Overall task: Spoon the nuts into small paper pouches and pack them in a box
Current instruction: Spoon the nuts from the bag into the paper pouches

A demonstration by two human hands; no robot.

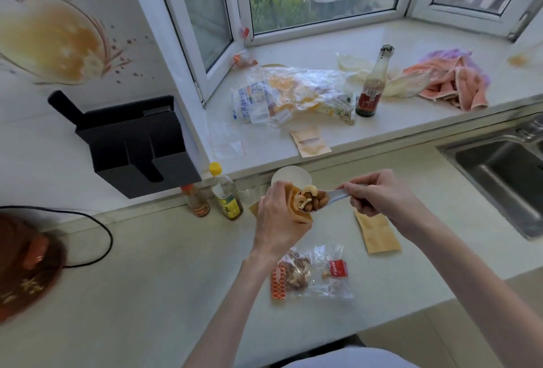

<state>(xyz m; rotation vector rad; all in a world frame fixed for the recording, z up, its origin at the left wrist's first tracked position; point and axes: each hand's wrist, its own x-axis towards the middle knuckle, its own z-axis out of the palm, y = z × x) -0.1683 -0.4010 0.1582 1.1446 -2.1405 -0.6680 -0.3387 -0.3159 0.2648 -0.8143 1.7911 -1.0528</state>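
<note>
In the head view, a small brown paper pouch [296,206] is gripped by the left hand [279,215], fingers curled round it, and is held above the tabletop [147,265] with its mouth turned to the right. A white spoon [332,196] is pinched by its handle in the right hand [379,194]; its bowl, heaped with cashews and other nuts [310,198], is held right at the mouth of the pouch. A white paper cup [291,176] is partly hidden just beyond the left hand.

Nearer on the tabletop, a clear plastic bag of nuts [308,275] with red printing is laid flat. An empty brown pouch [377,234] is lying to its far right, below the right wrist. Two more pouches [310,141] are seen on the windowsill [411,38], near a crumpled plastic bag [293,94] and a dark glass bottle [371,85]. Two small bottles [226,194] are stood against the wall at the left, and a steel sink [499,168] is set at the far right.
</note>
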